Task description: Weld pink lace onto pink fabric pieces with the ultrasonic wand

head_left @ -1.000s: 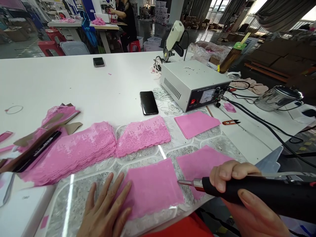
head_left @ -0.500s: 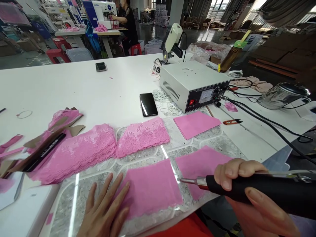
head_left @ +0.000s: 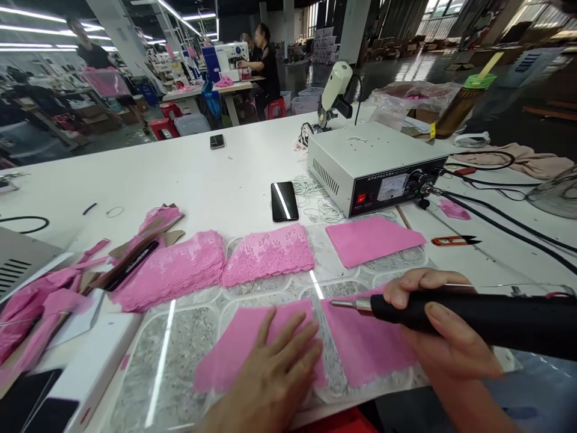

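Observation:
My left hand (head_left: 279,367) lies flat with fingers spread on a pink fabric piece (head_left: 220,361). Gripped in my right hand (head_left: 446,331) is a black handheld tool (head_left: 491,325) with a pointed metal tip, corded like a welding pen. Its tip hovers over or touches the upper left of a second pink piece (head_left: 360,355); I cannot tell which. Both pieces rest on a grey marble-patterned mat (head_left: 184,343). Behind them are a stack of pink lace pieces (head_left: 175,270), a smaller lace pile (head_left: 270,255) and a stack of plain pink pieces (head_left: 372,237).
A grey power box (head_left: 374,156) with a lit red switch and black cables stands at the back right. Thread snips (head_left: 455,240) lie on the right, a phone (head_left: 284,201) behind the lace. Pink straps (head_left: 54,294) and a white box (head_left: 90,379) occupy the left. Co-workers are beyond the table.
My left hand has slid right, from the left edge of the near pink piece onto its middle and right part. The camera view has turned left. The tool stays in my right hand.

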A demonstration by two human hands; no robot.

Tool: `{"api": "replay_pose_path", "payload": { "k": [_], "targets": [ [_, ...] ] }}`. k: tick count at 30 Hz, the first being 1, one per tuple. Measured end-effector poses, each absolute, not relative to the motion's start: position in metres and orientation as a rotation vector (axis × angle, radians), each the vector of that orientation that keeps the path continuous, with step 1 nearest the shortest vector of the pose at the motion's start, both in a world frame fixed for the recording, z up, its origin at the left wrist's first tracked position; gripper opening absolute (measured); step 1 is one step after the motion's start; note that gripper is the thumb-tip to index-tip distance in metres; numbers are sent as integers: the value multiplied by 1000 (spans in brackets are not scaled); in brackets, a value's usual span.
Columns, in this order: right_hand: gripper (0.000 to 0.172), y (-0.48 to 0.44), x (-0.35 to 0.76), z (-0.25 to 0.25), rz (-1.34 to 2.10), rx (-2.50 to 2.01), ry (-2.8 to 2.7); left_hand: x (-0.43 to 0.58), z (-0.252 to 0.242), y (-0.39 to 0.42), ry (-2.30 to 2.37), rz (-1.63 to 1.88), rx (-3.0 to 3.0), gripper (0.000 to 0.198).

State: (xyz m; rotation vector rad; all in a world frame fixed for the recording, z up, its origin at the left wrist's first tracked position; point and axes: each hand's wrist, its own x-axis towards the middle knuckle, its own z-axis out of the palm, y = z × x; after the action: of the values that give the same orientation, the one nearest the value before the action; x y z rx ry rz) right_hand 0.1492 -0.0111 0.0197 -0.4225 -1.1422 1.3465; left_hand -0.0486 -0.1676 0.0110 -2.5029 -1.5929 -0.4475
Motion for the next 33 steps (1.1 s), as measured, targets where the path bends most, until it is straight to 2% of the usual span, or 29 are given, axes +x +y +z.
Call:
{"api": "replay_pose_path", "payload": {
  "k": [10, 25, 33],
  "targets": [
    [12, -3, 149, 13, 1394, -395, -1137, -28, 1, -149, -1607, -293, -2526, 43],
    [10, -5, 141, 14, 1412, -401, -1247, -32, -11, -147, -1630, -452, -2522, 45],
    [8, -3, 140, 15, 1406, -408, -1256, -32, -9, -145, -1604, -419, -2572, 48]
  ]
}}
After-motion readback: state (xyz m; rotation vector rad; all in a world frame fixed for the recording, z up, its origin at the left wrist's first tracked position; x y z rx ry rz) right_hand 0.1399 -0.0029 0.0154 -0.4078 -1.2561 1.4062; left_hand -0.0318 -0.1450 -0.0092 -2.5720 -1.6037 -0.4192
